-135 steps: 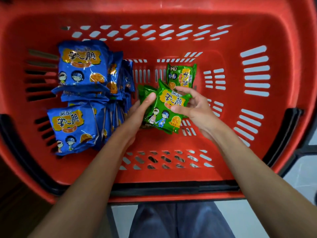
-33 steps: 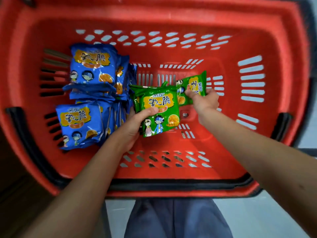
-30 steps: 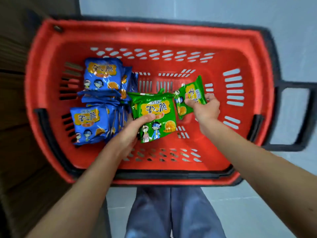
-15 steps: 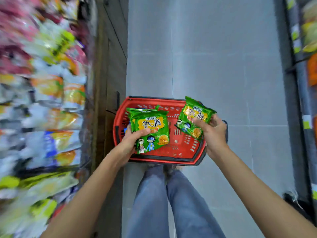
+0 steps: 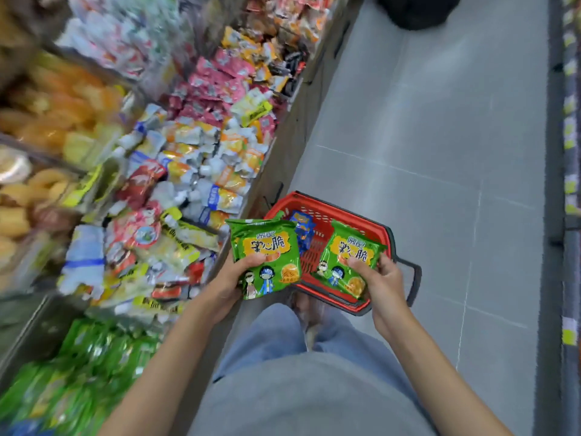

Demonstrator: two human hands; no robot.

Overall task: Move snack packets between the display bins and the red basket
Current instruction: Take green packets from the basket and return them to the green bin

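My left hand (image 5: 234, 280) grips a green snack packet (image 5: 267, 247) by its lower left edge, and there may be more than one in the stack. A second green packet (image 5: 352, 256) sits in my right hand (image 5: 382, 276), tilted slightly. Both packets are held above the red basket (image 5: 374, 229), which stands on the floor below. Blue packets (image 5: 302, 229) lie inside the basket, showing between the two green ones. A display bin with green packets (image 5: 78, 369) is at the lower left.
Display bins with mixed snack packets (image 5: 176, 171) run along the left side. Grey tiled floor (image 5: 440, 136) fills the aisle to the right. Another shelf edge (image 5: 570, 184) lines the far right. A dark object (image 5: 418, 7) lies on the floor at the top. My legs are below the basket.
Both hands lifted the green packets out of the basket and upward. My view rose and swung left, so the display bins now fill the left side and the basket looks small.
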